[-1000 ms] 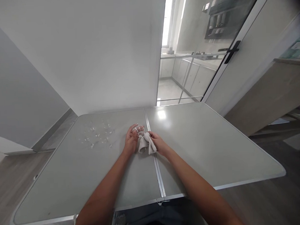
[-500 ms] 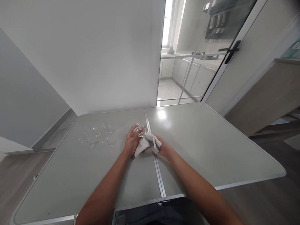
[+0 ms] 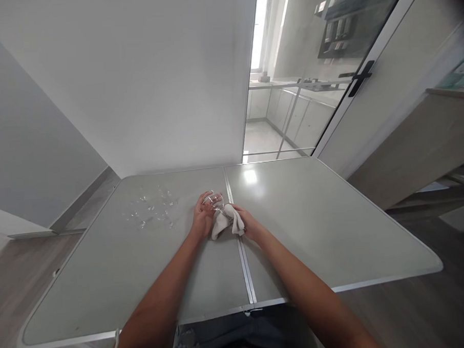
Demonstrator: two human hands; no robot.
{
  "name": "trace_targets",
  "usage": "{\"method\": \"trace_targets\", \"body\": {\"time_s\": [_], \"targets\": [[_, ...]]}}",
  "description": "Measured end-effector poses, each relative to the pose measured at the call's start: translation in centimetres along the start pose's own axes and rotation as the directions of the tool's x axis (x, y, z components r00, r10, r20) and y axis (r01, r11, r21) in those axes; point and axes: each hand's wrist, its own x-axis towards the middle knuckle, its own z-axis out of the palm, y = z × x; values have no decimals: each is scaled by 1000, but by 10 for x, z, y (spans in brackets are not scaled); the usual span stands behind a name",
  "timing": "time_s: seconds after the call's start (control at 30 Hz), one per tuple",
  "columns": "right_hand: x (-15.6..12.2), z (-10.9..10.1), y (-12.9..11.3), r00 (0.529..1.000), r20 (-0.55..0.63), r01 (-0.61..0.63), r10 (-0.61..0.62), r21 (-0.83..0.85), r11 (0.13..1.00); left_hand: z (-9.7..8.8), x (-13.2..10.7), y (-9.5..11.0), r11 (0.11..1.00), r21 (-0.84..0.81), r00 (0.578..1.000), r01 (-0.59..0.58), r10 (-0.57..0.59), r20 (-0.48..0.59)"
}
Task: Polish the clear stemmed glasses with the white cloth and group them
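Left hand: fingers curled around a clear glass, above the grey table near its centre seam.
Right hand: closed on a white cloth pressed to the glass.
Left of the hands: clear glassware, clustered.

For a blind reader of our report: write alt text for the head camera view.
The person's left hand holds a small clear glass above a grey table while the right hand holds a white cloth against it. Several more clear glass pieces sit on the table to the left.
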Motion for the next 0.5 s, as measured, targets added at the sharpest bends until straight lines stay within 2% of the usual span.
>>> {"method": "trace_targets", "body": {"time_s": [0.1,0.2,0.27,0.33,0.43,0.5], "targets": [[-2,-1,-2,989,7,145,-145,-138,980,-1,2,-1,999,20,999,-38,39,-34],[-4,0,-4,949,6,292,-315,-398,870,-1,2,0,997,65,999,-48,49,-13],[-4,0,-4,924,-23,324,-382,-485,812,-1,2,0,996,86,999,-37,36,20],[-4,-1,-4,930,-58,306,-363,-426,851,-1,2,1,996,86,999,-27,23,40],[-1,-2,-4,976,-71,190,-206,-188,964,-1,1,1,997,70,999,-33,31,34],[0,-1,-4,991,-44,118,-123,-109,987,0,1,1,997,62,999,-53,53,9]]}}
